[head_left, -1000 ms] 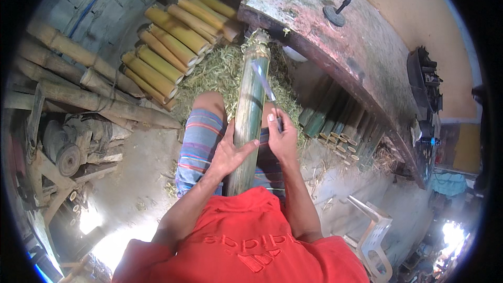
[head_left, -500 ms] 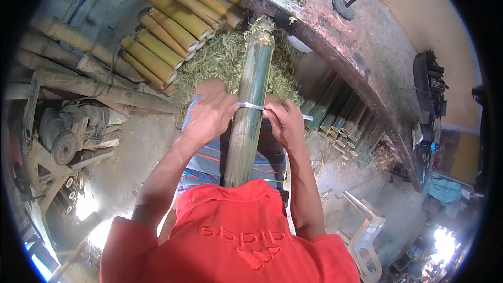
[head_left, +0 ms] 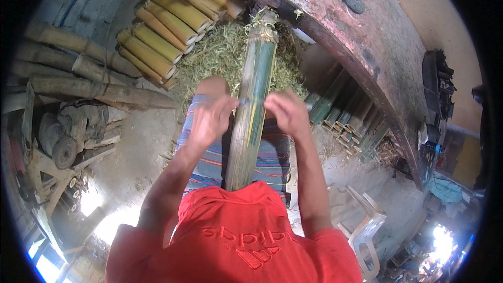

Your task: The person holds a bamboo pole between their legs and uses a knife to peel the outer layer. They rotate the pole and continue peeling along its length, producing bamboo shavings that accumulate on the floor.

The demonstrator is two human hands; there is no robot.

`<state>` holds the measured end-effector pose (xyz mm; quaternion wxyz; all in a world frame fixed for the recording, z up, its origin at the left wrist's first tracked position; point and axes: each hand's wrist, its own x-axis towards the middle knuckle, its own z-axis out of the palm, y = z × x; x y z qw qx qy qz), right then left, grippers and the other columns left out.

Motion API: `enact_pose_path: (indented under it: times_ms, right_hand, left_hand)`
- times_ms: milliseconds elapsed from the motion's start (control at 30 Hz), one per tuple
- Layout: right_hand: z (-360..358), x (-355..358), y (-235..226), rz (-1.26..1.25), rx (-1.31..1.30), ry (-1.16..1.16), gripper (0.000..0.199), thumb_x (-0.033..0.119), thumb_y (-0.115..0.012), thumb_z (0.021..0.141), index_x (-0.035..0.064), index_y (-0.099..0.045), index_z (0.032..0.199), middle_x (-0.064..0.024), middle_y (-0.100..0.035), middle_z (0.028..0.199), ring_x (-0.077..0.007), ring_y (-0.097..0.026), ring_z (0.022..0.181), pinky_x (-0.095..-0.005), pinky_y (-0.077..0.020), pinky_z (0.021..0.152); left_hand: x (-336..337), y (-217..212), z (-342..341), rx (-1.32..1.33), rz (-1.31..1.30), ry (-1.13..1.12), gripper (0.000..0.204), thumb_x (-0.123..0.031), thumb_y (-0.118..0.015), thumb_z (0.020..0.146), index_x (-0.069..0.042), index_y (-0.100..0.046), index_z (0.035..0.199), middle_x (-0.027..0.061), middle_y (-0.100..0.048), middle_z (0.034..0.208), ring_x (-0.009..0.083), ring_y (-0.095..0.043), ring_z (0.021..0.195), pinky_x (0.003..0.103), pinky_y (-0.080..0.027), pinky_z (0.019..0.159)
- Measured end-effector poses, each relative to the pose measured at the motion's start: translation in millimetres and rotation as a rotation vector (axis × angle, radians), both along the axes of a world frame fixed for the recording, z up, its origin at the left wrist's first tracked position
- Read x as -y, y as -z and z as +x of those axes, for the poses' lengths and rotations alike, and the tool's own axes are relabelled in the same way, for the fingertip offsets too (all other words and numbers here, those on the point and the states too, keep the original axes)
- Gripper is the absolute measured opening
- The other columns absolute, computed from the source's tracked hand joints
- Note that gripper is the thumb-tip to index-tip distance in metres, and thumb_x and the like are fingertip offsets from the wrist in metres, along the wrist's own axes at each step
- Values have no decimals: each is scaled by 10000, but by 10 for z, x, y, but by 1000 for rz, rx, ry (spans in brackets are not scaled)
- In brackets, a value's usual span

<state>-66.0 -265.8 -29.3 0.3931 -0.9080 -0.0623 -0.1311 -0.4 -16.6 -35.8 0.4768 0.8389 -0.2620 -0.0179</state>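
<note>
The green bamboo pole lies lengthwise along the seated person's lap, its far end propped against the curved workbench, steadying it while the left hand and right hand, fingers curled shut, grip a thin blade drawn crosswise over it.

Both hands motion-blurred: left hand and right hand smear at the fingers, so the grip on the thin blade across the bamboo pole cannot be made out. Blade ends hidden inside the fists. Pole's near end goes under the red shirt; far end lost among shavings. Short green pieces under the curved bench sit partly in shadow, perhaps cut bamboo. Clutter at right rim too dark and small to identify. White plastic chair half cut off by the shirt.
</note>
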Motion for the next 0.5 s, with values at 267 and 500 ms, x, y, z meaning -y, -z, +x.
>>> enact_pose_path:
  times_ms: [267,500]
  right_hand:
    - [1281,504,-25,30,79,136,190,223,-772,973,43,-750,1028,-101,-648,866,-250,-612,798,-368,-491,759]
    - [-188,11,-52,-56,60,13,110,180,-780,946,87,-780,1005,-129,-690,896,-307,-667,878,-404,-542,778]
  left_hand:
    - [682,87,1460,154,-41,-3,156,-167,-671,998,-29,-742,1011,207,-735,953,436,-701,919,512,-555,804]
    - [-35,-165,65,410,-48,117,70,-118,-697,937,-74,-743,965,166,-691,845,365,-683,787,481,-520,683]
